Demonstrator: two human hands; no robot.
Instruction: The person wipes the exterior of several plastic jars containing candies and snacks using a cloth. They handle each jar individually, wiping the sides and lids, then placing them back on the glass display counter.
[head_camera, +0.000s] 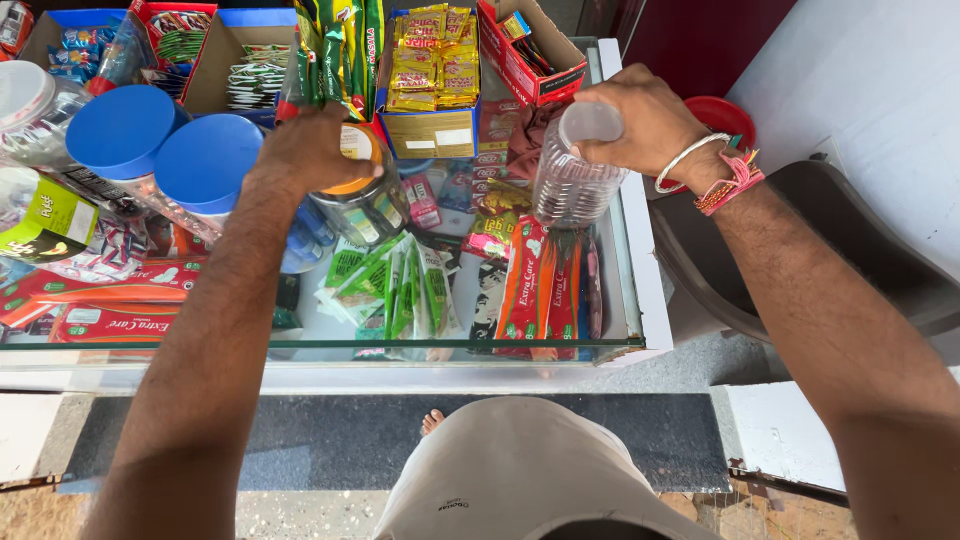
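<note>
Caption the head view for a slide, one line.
Over a glass shop counter, left hand grips an orange-lidded jar, right hand a clear ribbed jar.

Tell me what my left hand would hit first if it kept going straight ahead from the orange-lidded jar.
Probably the hanging strips of green sachets just beyond the left hand, which grips the orange-lidded clear jar; depth is hard to judge.

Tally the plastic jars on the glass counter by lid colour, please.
Blue lid: 2
Orange lid: 1, under the left hand
Clear lid: 1, in the right hand
White lid: 1, at the left edge
Total: 5
</note>
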